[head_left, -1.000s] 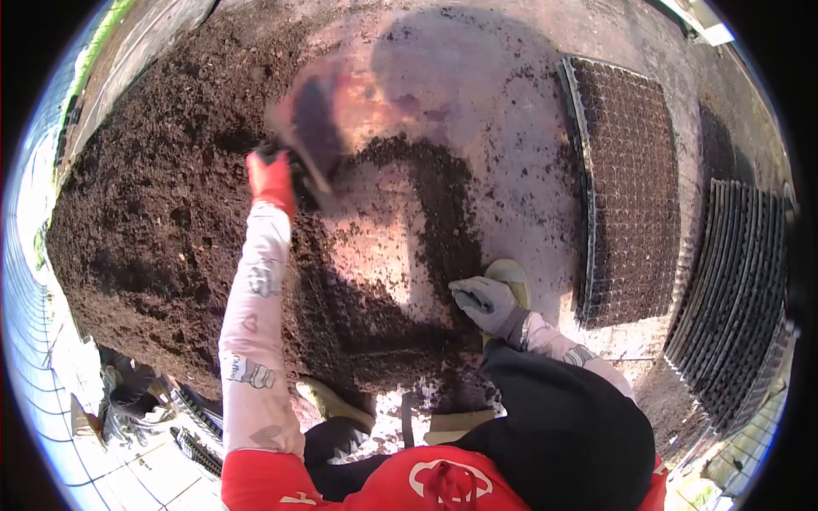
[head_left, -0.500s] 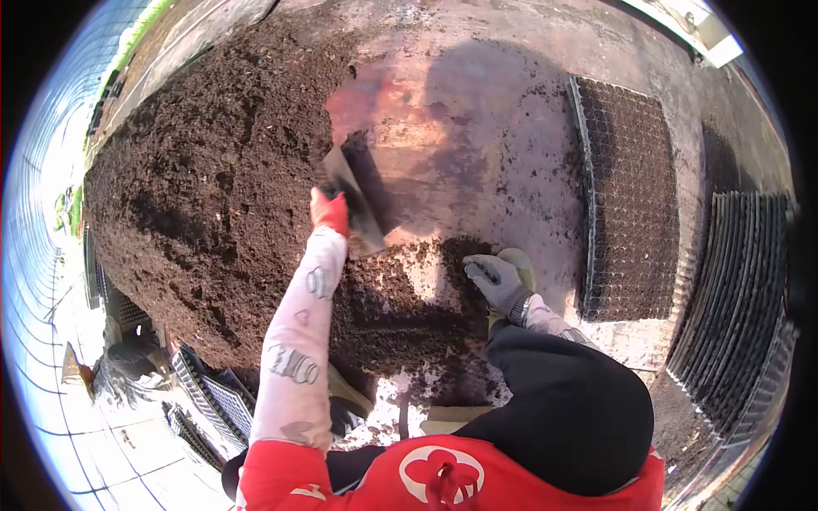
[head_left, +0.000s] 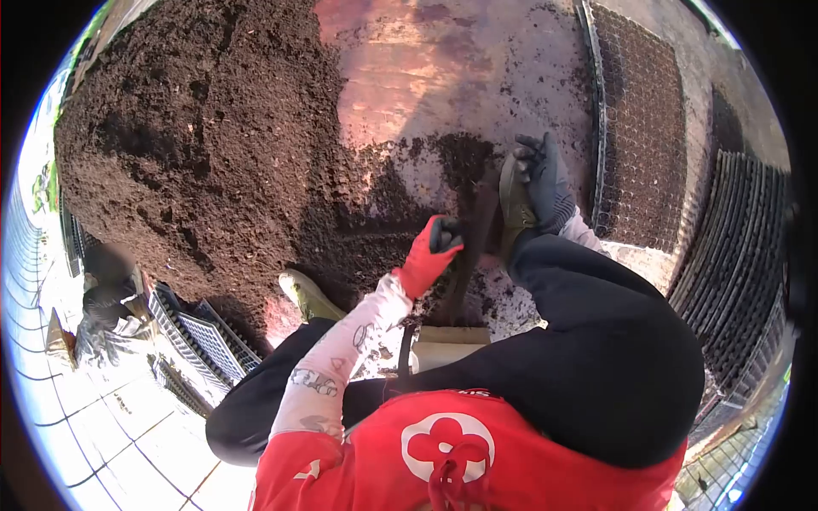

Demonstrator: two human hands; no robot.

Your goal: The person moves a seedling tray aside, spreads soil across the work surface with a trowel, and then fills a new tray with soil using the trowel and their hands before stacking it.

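My left hand point(head_left: 430, 255), in a red and black glove, is closed on the handle of a flat-bladed tool point(head_left: 477, 243). The blade is dark and blurred and stands on edge between my legs, over the soil near my right boot. My right hand point(head_left: 548, 179), in a grey glove with dark fingertips, has its fingers apart beside the green boot point(head_left: 514, 192) and holds nothing visible. Loose brown soil point(head_left: 375, 255) lies in front of my body, joining the large soil heap point(head_left: 204, 128) at the left.
A soil-filled cell tray point(head_left: 639, 128) lies to the right, with a stack of black trays point(head_left: 737, 247) beyond it. More black trays point(head_left: 200, 332) lean at the lower left. My other boot point(head_left: 308, 294) rests at the heap's edge. A pale block point(head_left: 447, 347) is under me.
My left hand has brought the tool from the heap's edge toward my body and to the right. My right hand has moved forward along the boot, its fingers spreading. The view has shifted.
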